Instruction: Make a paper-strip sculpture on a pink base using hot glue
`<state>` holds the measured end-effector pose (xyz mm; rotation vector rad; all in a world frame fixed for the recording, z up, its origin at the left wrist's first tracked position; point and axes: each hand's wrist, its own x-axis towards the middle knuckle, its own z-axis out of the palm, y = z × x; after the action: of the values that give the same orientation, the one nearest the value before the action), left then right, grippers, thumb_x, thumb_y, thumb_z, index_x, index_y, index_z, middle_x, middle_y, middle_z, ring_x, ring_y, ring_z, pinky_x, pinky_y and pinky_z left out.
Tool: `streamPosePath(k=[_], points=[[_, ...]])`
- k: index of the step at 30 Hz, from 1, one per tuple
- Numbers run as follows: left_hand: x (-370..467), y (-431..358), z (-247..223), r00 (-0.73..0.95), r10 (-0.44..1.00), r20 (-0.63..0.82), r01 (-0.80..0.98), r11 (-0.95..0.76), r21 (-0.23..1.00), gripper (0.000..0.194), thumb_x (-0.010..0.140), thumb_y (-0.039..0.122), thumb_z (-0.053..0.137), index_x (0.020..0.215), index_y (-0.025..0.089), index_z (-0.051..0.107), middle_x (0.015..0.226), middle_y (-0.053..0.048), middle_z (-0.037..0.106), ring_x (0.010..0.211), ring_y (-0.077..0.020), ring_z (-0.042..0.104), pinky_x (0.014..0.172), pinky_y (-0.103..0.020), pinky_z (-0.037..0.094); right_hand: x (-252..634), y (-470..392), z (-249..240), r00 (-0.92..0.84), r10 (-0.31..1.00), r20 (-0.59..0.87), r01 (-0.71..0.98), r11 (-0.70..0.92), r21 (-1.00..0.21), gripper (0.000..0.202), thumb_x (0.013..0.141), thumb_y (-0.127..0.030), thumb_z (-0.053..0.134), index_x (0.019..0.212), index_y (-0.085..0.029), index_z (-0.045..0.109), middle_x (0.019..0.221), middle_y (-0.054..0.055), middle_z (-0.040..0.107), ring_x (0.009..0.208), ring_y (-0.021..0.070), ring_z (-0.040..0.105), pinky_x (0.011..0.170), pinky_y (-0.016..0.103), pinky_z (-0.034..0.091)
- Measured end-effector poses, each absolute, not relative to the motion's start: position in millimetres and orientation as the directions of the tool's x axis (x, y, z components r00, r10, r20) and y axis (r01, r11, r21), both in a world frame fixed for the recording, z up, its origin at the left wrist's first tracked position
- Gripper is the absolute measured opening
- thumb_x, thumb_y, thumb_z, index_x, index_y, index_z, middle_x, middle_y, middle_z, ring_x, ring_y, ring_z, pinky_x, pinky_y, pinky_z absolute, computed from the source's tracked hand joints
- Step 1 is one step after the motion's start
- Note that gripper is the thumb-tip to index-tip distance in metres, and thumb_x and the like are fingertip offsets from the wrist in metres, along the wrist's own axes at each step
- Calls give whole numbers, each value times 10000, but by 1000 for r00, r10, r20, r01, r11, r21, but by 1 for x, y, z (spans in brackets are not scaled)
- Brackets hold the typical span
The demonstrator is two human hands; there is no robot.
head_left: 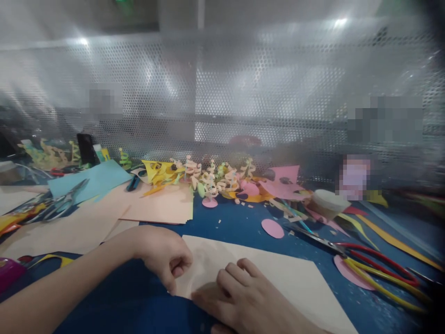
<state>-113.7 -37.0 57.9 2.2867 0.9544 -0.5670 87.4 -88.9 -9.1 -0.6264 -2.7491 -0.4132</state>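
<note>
A cream sheet of paper [278, 273] lies at a slant on the blue table in front of me. My left hand [163, 253] is closed at its left corner, fingers curled and the thumb pointing down at the near edge. Close beside it, my right hand [243, 292] has bent fingers resting on the sheet, with the forefinger along the near edge. Its thumb is mostly hidden below. Large scissors [347, 253] with red and yellow handles lie to the right, partly over a pink paper disc [354, 273].
Paper spiral trees [210, 181] crowd the back, near yellow scraps [156, 171] and pink scraps [283, 181]. Peach sheets [163, 204], a blue sheet [90, 178] and more scissors [67, 199] lie left. Another pink disc [273, 228] and a white roll [330, 203] are at right. Perforated metal [264, 88] stands behind.
</note>
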Motion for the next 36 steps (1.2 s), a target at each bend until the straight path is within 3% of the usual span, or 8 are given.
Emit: streamPosePath(k=[5, 9, 15, 23, 31, 36], points=[[-115, -40, 62, 631, 492, -599, 759, -552, 346, 223, 580, 179, 693, 587, 203, 471, 511, 93, 431, 471, -84, 420, 407, -170, 268, 103, -91, -10, -858, 390, 333, 465, 866, 183, 314, 751, -523, 515, 1007, -341, 521, 718, -43, 532, 639, 133, 469, 613, 275, 341], [-116, -40, 63, 647, 488, -586, 750, -548, 370, 215, 595, 157, 676, 599, 202, 466, 518, 92, 420, 478, -83, 413, 411, -168, 269, 113, -95, -14, -853, 403, 332, 476, 861, 178, 299, 811, -487, 447, 1050, -319, 507, 817, -29, 567, 733, 141, 497, 724, 298, 378], [-118, -38, 62, 655, 464, -597, 743, -539, 397, 204, 599, 164, 680, 606, 199, 479, 515, 91, 412, 471, -81, 401, 415, -171, 270, 136, -99, -17, -848, 395, 355, 489, 840, 234, 295, 855, -436, 378, 1129, -372, 469, 970, -37, 615, 890, 166, 531, 846, 371, 382], [-118, -38, 62, 654, 458, -603, 746, -523, 412, 179, 592, 141, 667, 622, 198, 500, 521, 87, 408, 485, -86, 406, 428, -171, 280, 164, -103, 8, -907, 336, 254, 408, 849, 334, 269, 864, -350, 419, 1107, -311, 528, 966, -22, 659, 869, 151, 586, 797, 326, 464], [-119, -39, 62, 651, 486, -583, 751, -524, 401, 146, 579, 113, 630, 647, 199, 532, 529, 83, 404, 486, -89, 402, 412, -169, 253, 190, -113, 14, -856, 472, 211, 507, 848, 157, 316, 834, -380, 468, 1132, -293, 529, 994, 15, 655, 925, 164, 587, 845, 333, 468], [-119, -43, 63, 629, 538, -561, 772, -516, 371, 169, 545, 84, 608, 635, 203, 528, 540, 79, 396, 510, -92, 397, 432, -169, 244, 206, -119, 19, -834, 513, 202, 547, 818, 179, 293, 819, -344, 496, 1098, -283, 561, 969, 31, 665, 891, 171, 605, 807, 325, 491]])
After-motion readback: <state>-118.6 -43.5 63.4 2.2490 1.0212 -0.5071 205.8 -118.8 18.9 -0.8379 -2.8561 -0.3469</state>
